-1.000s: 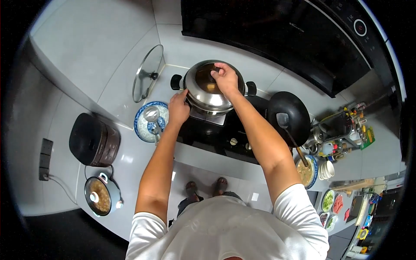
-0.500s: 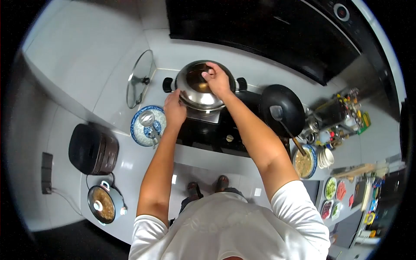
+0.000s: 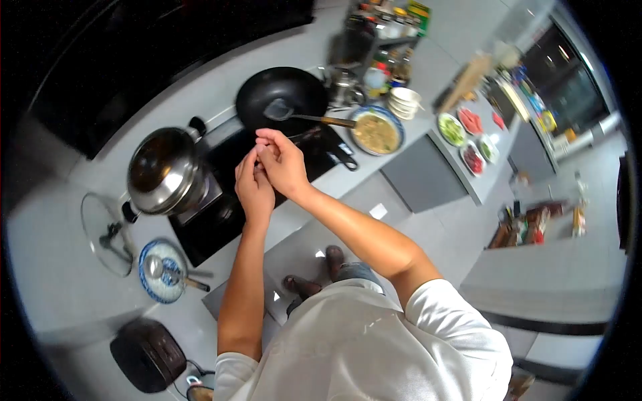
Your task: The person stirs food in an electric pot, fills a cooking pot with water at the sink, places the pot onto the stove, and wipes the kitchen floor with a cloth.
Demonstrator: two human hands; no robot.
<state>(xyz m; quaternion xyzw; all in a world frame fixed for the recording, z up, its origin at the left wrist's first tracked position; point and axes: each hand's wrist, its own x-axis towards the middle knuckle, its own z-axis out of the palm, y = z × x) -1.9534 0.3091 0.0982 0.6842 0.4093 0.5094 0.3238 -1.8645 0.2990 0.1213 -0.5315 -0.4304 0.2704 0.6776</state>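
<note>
Over the black cooktop (image 3: 224, 164), my hands meet at the fingertips with no visible object in them. My left hand (image 3: 254, 192) has its fingers stretched upward, loosely bent. My right hand (image 3: 283, 164) leans against it from the right, its fingers extended and slightly curved. To the left, a steel pot (image 3: 164, 170) with a domed glass-and-steel lid sits on a burner. Behind my hands a black wok (image 3: 284, 87) rests on the other burner. A spatula (image 3: 311, 118) lies across it, its wooden handle reaching over a patterned bowl of pale food (image 3: 376, 130).
A glass lid (image 3: 107, 230) leans on the left wall beside a blue-and-white plate (image 3: 157, 287) holding a ladle. A dark appliance (image 3: 148, 354) stands at lower left. Stacked white bowls (image 3: 404, 103), seasoning bottles (image 3: 394, 70) and plates of cut food (image 3: 451, 130) occupy the right counter.
My hands have left the steel pot and its lid and come together in front of the wok. The view has swung right, so the pot now appears further left.
</note>
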